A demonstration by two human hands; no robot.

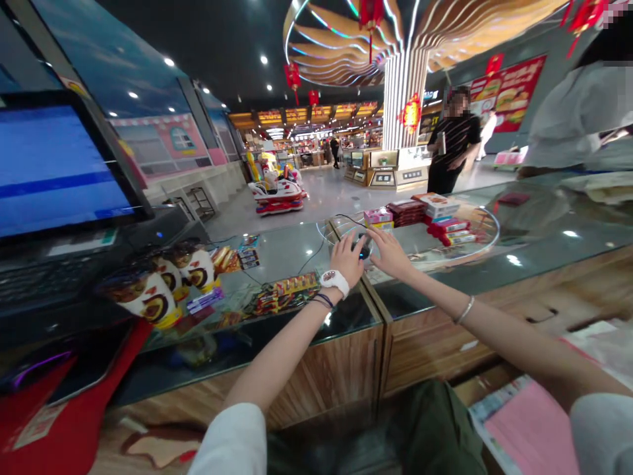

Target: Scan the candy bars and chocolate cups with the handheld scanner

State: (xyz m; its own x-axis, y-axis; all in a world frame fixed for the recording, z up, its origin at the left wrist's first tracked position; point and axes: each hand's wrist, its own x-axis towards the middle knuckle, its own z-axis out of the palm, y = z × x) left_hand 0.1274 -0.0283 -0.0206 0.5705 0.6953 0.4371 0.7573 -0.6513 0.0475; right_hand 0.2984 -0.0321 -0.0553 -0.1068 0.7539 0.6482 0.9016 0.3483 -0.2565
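Observation:
Both my hands reach out over the glass counter top [524,257]. My left hand [347,258], with a white watch on the wrist, lies with its fingers spread over a small dark device [364,247] with a cable running from it. My right hand [390,253], a thin bangle on its forearm, has its fingers stretched toward the same device from the right. Just beyond the hands, several flat boxes [425,212] in red, pink and white sit stacked on a clear round tray [487,239].
A monitor with a blue screen [54,168] stands at left above a dark keyboard. Packaged cups [158,290] and snack packs [287,293] lie under the glass. A person in dark clothes [452,148] stands beyond the counter; another in white is at far right. Pink papers [531,429] lie near my right elbow.

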